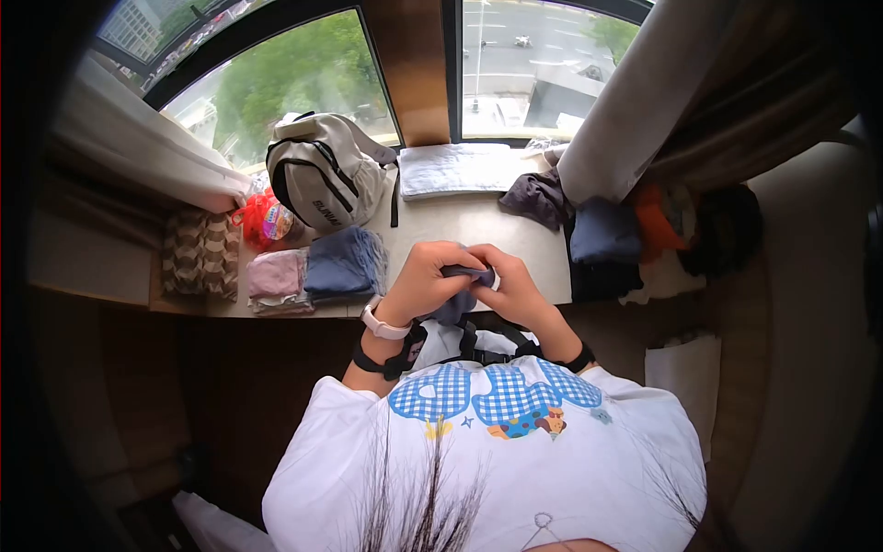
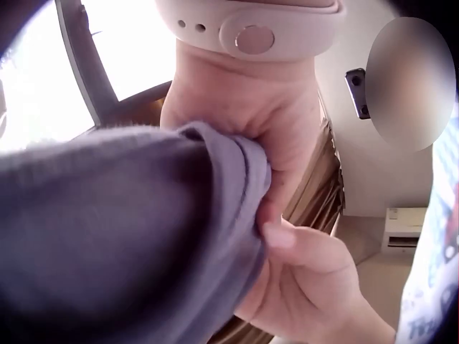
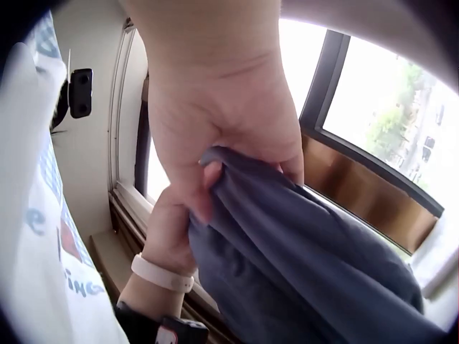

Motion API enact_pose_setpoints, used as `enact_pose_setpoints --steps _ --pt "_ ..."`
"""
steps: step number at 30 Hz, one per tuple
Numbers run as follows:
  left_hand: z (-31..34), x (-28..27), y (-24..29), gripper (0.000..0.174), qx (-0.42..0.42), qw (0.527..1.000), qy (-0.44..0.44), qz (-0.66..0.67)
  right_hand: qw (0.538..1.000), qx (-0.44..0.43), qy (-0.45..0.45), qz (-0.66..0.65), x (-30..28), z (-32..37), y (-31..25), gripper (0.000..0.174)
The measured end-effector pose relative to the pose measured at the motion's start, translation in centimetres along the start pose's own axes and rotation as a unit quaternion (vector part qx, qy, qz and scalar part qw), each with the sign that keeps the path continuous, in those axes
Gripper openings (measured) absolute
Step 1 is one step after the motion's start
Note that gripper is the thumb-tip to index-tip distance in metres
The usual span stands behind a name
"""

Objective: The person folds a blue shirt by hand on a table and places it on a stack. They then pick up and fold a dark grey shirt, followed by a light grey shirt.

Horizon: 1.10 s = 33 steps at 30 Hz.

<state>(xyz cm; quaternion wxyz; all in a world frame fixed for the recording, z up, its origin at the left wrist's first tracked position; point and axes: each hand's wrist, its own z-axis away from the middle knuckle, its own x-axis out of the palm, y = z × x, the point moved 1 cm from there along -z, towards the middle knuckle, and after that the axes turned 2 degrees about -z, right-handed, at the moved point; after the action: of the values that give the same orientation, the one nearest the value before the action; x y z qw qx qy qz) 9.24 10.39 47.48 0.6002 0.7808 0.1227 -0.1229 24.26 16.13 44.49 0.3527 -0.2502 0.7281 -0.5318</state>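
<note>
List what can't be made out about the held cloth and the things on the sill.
1. Head view: the left hand and right hand cover most of the blue-grey cloth; its kind is unclear.
2. Left wrist view: the cloth, blurred, runs off the left and bottom edges and hides the left fingertips.
3. Right wrist view: the cloth runs off the bottom and right edges.
4. Head view: lettering on the backpack is too small to read.
</note>
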Motion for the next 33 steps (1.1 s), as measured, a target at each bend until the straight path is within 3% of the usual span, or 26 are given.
enact_pose_setpoints --steps 1,4,8,11,14,15,18,22,24,26,28,29,31,32,33 --pt "0.2 -0.4 -0.1 0.014 -0.020 1.000 0.003 -0.002 0.998 -0.001 0.062 -0.031 0.3 0.2 -0.2 0.024" --pt "0.8 -1.0 0.3 0.013 -0.058 0.998 -0.022 0.009 0.998 0.029 0.049 0.035 -0.5 1.0 0.1 0.018" --pt "1.1 -1.3 1.2 0.014 -0.139 0.986 -0.084 0.028 0.995 -0.056 0.076 0.046 -0.5 1.3 1.0 0.012" --pt "1.7 -1.8 0.2 0.021 -0.143 0.981 -0.132 -0.012 0.998 -0.003 0.060 0.025 -1.3 1.6 0.7 0.009" --pt "2.2 -2.5 0.0 0.028 -0.166 0.981 -0.096 -0.040 0.984 -0.105 0.142 0.022 -2.2 1.2 1.4 0.010" --pt "2.3 -3.0 0.0 0.032 -0.134 0.984 -0.074 -0.091 0.984 -0.076 0.159 -0.020 -2.6 1.6 1.5 0.006" --pt "3.1 -4.7 0.9 0.036 -0.174 0.979 0.009 -0.107 0.944 -0.002 0.237 -0.230 -4.6 2.6 2.5 0.006" --pt "4.2 -6.8 2.1 0.034 -0.126 0.967 0.087 -0.204 0.912 -0.069 0.291 -0.281 -8.7 3.2 1.6 0.012" --pt "5.1 -7.3 3.9 0.027 -0.098 0.961 0.119 -0.230 0.893 -0.133 0.255 -0.347 -10.0 3.5 -1.2 0.009" --pt "6.5 -7.3 7.5 0.025 -0.053 0.963 0.171 -0.199 0.843 -0.268 0.160 -0.438 -11.1 4.0 -4.1 0.012" --pt "7.8 -7.6 9.3 0.025 -0.021 0.956 0.209 -0.205 0.799 -0.321 0.118 -0.494 -12.5 5.3 -4.9 0.014" --pt "7.8 -7.9 9.5 0.018 0.011 0.941 0.227 -0.250 0.809 -0.299 0.123 -0.491 -13.1 5.7 -4.7 0.010" --pt "7.4 -8.7 7.4 0.012 -0.029 0.920 0.277 -0.277 0.893 -0.087 0.268 -0.351 -13.1 4.7 -3.6 0.008" --pt "7.2 -9.1 5.9 0.009 -0.047 0.908 0.301 -0.290 0.904 0.022 0.333 -0.267 -13.1 4.4 -2.7 0.008" --pt "7.3 -9.4 4.5 0.008 -0.069 0.904 0.290 -0.307 0.910 0.002 0.293 -0.294 -13.2 4.4 -1.1 0.008"
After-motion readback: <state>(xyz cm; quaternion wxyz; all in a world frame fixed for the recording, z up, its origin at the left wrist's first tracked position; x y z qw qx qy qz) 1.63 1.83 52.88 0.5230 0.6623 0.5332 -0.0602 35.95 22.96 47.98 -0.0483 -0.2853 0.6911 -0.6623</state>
